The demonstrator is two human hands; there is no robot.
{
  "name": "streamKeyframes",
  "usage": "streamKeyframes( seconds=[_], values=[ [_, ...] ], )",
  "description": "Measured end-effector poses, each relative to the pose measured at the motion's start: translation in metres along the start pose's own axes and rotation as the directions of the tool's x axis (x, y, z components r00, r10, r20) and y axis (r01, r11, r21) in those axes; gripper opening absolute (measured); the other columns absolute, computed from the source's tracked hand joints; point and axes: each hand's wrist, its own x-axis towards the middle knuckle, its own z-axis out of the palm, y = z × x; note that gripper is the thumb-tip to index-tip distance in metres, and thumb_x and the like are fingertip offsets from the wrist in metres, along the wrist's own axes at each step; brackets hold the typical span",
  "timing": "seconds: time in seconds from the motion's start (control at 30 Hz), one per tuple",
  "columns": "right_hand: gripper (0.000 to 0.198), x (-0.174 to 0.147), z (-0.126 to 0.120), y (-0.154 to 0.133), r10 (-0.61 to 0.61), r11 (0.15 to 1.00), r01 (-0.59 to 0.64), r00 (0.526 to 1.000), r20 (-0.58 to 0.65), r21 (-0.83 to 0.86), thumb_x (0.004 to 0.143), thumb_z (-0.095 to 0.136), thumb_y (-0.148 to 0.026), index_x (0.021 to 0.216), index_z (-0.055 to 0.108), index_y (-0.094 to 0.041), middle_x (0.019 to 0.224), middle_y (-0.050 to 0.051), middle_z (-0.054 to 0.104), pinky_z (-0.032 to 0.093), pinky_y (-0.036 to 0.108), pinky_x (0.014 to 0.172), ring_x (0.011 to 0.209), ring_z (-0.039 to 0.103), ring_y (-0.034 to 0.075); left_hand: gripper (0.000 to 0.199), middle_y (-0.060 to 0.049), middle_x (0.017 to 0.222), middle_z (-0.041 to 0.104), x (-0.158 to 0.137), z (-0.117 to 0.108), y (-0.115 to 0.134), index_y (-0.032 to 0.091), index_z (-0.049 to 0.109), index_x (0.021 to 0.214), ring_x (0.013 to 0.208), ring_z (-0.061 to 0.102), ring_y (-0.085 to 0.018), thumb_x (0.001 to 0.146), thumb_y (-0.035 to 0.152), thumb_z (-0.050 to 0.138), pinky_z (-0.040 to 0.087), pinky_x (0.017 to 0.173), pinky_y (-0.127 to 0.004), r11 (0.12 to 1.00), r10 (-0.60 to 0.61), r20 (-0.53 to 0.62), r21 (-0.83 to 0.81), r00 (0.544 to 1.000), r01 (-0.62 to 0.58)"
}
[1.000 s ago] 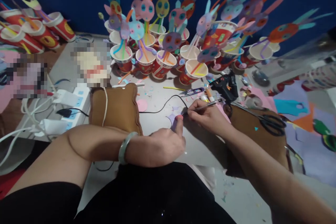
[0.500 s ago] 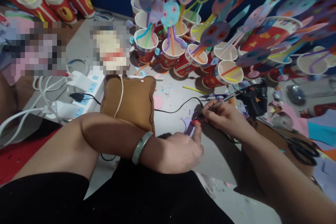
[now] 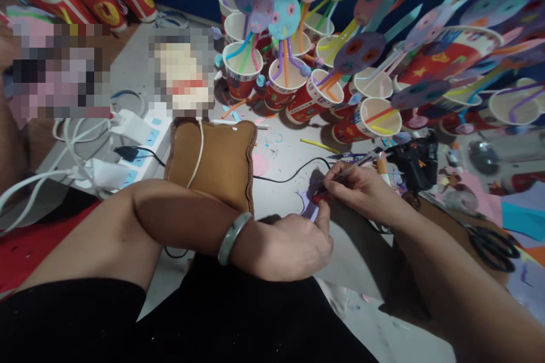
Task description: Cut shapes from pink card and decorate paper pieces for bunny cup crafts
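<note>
My left hand (image 3: 293, 247), with a pale green bangle at the wrist, lies low over the table. Its index finger is stretched toward a small red piece (image 3: 321, 197) and the other fingers are curled under. Purple paper (image 3: 310, 212) sticks out beneath that fingertip; what the curled fingers hold is partly hidden. My right hand (image 3: 361, 190) pinches a slim pen (image 3: 352, 168), its tip down at the red piece. I cannot tell whether the tip touches.
Paper cups (image 3: 284, 82) with straw-legged paper rabbits crowd the back. A brown cushion-shaped pad (image 3: 213, 164) with a white cable lies left, by a power strip (image 3: 151, 142). Black scissors (image 3: 491, 247) and a black glue-gun-like tool (image 3: 415, 161) are at right. A black cord (image 3: 293, 177) crosses the table.
The right hand's pen tip has shifted slightly and now covers more of the red piece. The left hand stays at the paper. The whole view has shifted slightly.
</note>
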Motion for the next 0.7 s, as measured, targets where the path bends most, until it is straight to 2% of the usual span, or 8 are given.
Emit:
streamKeyframes(
  seconds=[0.1, 0.23, 0.43, 0.7],
  values=[
    [0.015, 0.0, 0.001, -0.002, 0.01, 1.0, -0.009, 1.0, 0.023, -0.018, 0.082, 0.06, -0.034, 0.074, 0.057, -0.021, 0.062, -0.002, 0.056, 0.042, 0.026, 0.055, 0.056, 0.052, 0.013, 0.04, -0.039, 0.149, 0.037, 0.001, 0.003, 0.001, 0.004, 0.066, 0.124, 0.075, 0.072, -0.023, 0.094, 0.015, 0.042, 0.054, 0.051, -0.029, 1.0, -0.016, -0.02, -0.007, 1.0, 0.016],
    [0.015, 0.003, 0.0, -0.009, 0.008, 0.997, -0.001, 0.995, 0.101, -0.073, 0.081, 0.059, -0.032, 0.072, 0.057, -0.021, 0.063, -0.001, 0.059, 0.042, 0.026, 0.055, 0.056, 0.054, 0.014, 0.041, -0.04, 0.147, 0.039, 0.001, 0.005, 0.001, 0.003, 0.065, 0.123, 0.073, 0.072, -0.023, 0.093, 0.013, 0.04, 0.053, 0.049, -0.03, 1.0, -0.007, -0.009, -0.002, 1.0, 0.007],
    [0.013, 0.006, 0.001, -0.017, 0.005, 0.99, 0.025, 0.977, 0.215, -0.137, 0.081, 0.055, -0.029, 0.071, 0.058, -0.021, 0.056, -0.003, 0.055, 0.037, 0.023, 0.049, 0.05, 0.049, 0.011, 0.036, -0.036, 0.132, 0.055, -0.001, 0.009, 0.0, 0.004, 0.067, 0.117, 0.074, 0.07, -0.021, 0.094, 0.014, 0.042, 0.053, 0.054, -0.029, 1.0, 0.012, -0.081, 0.01, 0.997, -0.011],
    [0.014, 0.006, 0.002, -0.017, -0.004, 0.98, 0.032, 0.99, 0.143, -0.196, 0.08, 0.056, -0.029, 0.068, 0.056, -0.021, 0.059, -0.002, 0.058, 0.037, 0.025, 0.051, 0.053, 0.051, 0.012, 0.04, -0.035, 0.134, 0.055, -0.003, 0.002, 0.001, 0.004, 0.068, 0.117, 0.067, 0.069, -0.021, 0.091, 0.01, 0.038, 0.051, 0.05, -0.03, 0.999, 0.001, -0.062, 0.037, 0.998, 0.002]
  ],
)
